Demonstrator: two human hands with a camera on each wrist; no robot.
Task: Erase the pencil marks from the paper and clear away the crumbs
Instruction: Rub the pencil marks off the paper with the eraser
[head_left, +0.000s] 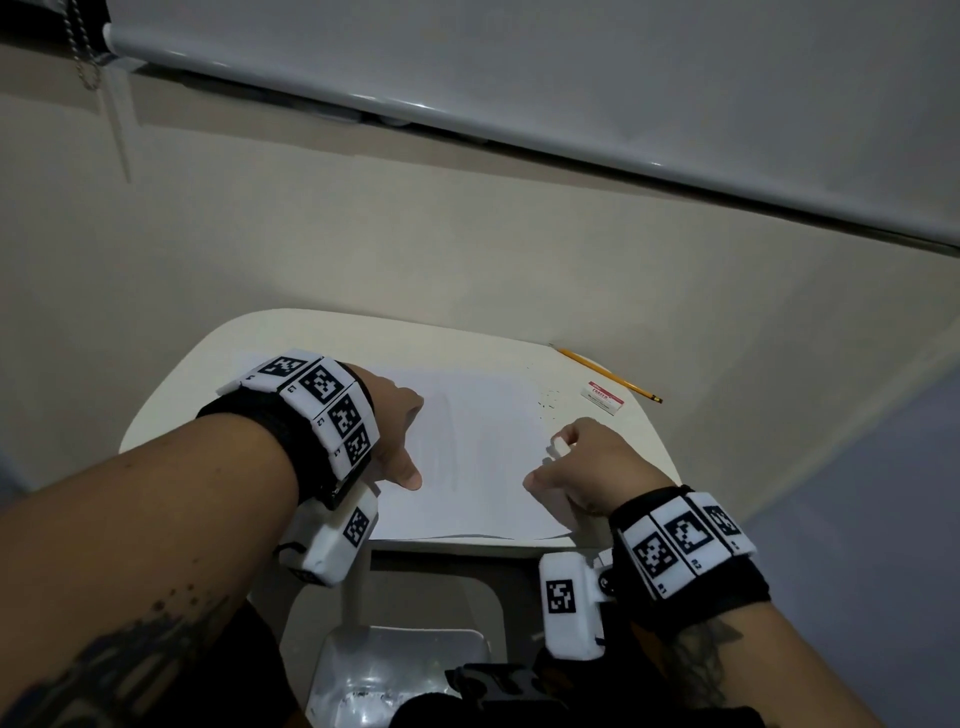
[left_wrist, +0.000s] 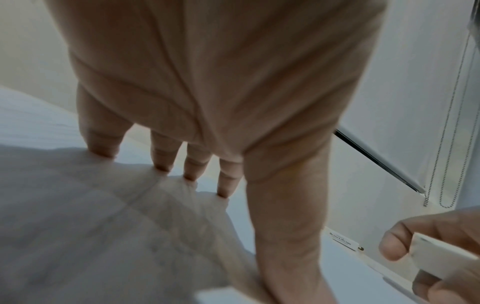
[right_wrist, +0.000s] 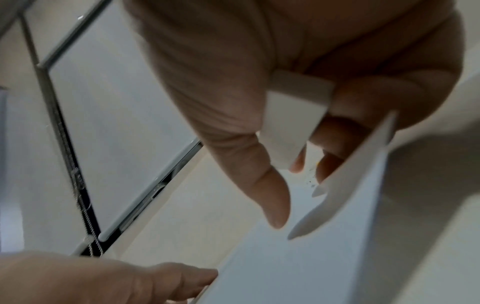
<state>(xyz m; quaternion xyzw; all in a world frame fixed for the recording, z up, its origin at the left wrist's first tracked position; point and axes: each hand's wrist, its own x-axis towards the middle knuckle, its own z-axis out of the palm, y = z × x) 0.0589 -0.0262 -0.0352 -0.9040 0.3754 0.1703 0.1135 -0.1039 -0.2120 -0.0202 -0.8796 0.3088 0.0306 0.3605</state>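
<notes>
Holding: the right hand (head_left: 587, 470) pinches a small white eraser (right_wrist: 293, 121) between thumb and curled fingers, just above the right part of the paper (head_left: 467, 457).
Eraser axis: in the right wrist view its long axis runs along the fingers, the free end pointing down toward the sheet; whether it touches the sheet cannot be told.
Right grip: fingers curled round the eraser, thumb (right_wrist: 262, 185) stretched past its lower end.
Left grip: the left hand (head_left: 397, 436) lies flat and spread, fingertips (left_wrist: 162, 166) pressed on the left part of the paper; it clasps nothing.
Paper: it lies on the white desk (head_left: 171, 415) under both hands, its long axis running away from the person; its near right corner lifts off the desk beside the right grip.
Crumbs: dark crumbs (head_left: 545, 402) lie on the desk beyond the right grip, just off the paper's far right edge.
Farther out: a wrapped second eraser (head_left: 602, 398) and a yellow pencil (head_left: 608, 375) lie beyond and to the right of the right grip; the pencil runs slantwise, its dark end toward the desk's right edge.
Hard to make out: any pencil marks on the sheet are too faint to tell; the left wrist band hides the paper's far left corner; both wrist views are blurred.
</notes>
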